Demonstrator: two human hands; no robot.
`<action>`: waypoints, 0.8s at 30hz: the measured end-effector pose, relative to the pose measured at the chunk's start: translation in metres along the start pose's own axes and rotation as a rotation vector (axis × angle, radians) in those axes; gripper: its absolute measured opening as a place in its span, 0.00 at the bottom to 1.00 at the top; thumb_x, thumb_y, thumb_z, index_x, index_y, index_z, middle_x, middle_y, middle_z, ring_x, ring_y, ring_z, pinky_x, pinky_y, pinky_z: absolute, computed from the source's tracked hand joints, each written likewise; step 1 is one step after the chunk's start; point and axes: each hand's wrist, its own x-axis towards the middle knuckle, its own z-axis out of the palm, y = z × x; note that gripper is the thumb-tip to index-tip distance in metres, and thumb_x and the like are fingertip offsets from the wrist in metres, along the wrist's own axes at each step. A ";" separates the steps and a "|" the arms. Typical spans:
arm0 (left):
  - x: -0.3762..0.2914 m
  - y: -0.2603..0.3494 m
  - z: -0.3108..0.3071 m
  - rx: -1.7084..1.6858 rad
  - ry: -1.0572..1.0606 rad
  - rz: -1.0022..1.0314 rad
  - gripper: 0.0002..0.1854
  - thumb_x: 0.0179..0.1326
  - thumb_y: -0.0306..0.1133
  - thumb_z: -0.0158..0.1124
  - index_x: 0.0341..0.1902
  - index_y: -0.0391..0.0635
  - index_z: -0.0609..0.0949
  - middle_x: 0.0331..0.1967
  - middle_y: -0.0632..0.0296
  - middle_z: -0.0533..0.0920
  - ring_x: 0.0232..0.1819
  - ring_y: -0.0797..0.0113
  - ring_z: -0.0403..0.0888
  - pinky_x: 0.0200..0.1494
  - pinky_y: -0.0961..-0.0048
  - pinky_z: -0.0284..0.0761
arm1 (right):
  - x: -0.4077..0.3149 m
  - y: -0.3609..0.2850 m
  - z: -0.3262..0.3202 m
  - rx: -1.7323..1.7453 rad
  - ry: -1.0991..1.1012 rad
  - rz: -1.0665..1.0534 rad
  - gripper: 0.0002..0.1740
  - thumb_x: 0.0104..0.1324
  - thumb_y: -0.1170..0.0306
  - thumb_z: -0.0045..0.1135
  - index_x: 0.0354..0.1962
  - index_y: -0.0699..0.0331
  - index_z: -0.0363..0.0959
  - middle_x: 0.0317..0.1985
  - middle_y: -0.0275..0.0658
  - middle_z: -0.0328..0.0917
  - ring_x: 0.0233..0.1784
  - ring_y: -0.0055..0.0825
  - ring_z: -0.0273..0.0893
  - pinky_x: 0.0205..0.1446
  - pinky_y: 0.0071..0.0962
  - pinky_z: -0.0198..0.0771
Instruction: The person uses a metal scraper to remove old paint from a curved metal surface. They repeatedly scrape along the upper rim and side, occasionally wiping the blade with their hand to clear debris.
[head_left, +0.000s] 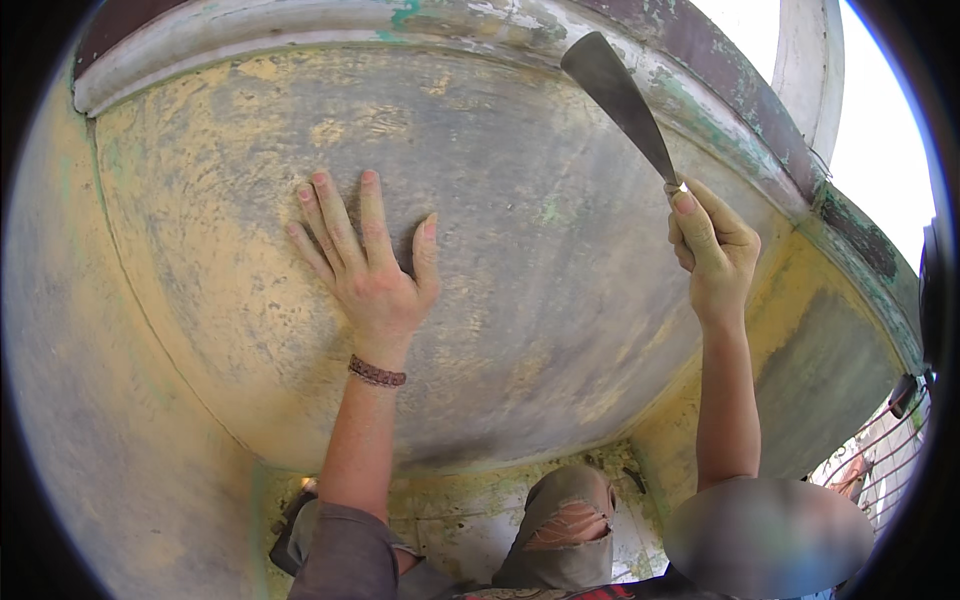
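Observation:
My left hand (379, 274) rests on the wall (517, 300), fingers spread and holding nothing; a braided bracelet (377, 372) circles that wrist. The wall is worn, with patches of yellow paint over grey. At the right, my right hand (712, 240) grips a scraper by its handle, mostly hidden in the fingers. The scraper's long dark metal blade (619, 101) flares towards its end and points up and left, its wide tip in front of the moulding. Whether the blade touches anything cannot be told.
A moulded ledge (495, 30) with flaking white, green and maroon paint runs along the top. Side walls (825, 375) meet the panel at left and right. Below, my knee in torn trousers (562, 525) is over a floor with paint flakes (465, 525). Metal bars (885, 457) stand at the lower right.

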 end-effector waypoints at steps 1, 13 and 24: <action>0.001 0.000 -0.001 0.003 0.002 -0.001 0.36 0.70 0.54 0.56 0.74 0.44 0.68 0.78 0.38 0.56 0.80 0.37 0.48 0.77 0.36 0.39 | -0.002 -0.010 0.004 -0.083 0.023 -0.022 0.22 0.68 0.58 0.67 0.48 0.70 0.83 0.25 0.31 0.79 0.25 0.13 0.69 0.27 0.15 0.61; 0.001 0.000 0.000 -0.029 0.014 -0.018 0.34 0.70 0.53 0.57 0.73 0.44 0.70 0.78 0.38 0.56 0.80 0.38 0.50 0.77 0.36 0.39 | -0.009 -0.063 -0.007 -0.441 0.056 -0.281 0.20 0.65 0.65 0.70 0.49 0.69 0.84 0.41 0.43 0.88 0.43 0.22 0.84 0.49 0.20 0.76; 0.001 0.004 0.003 -0.073 0.054 -0.049 0.32 0.70 0.51 0.57 0.70 0.45 0.73 0.77 0.39 0.58 0.80 0.40 0.50 0.78 0.38 0.38 | -0.007 -0.095 -0.001 -0.591 0.011 -0.315 0.21 0.65 0.61 0.69 0.49 0.68 0.84 0.42 0.45 0.88 0.44 0.26 0.86 0.51 0.22 0.77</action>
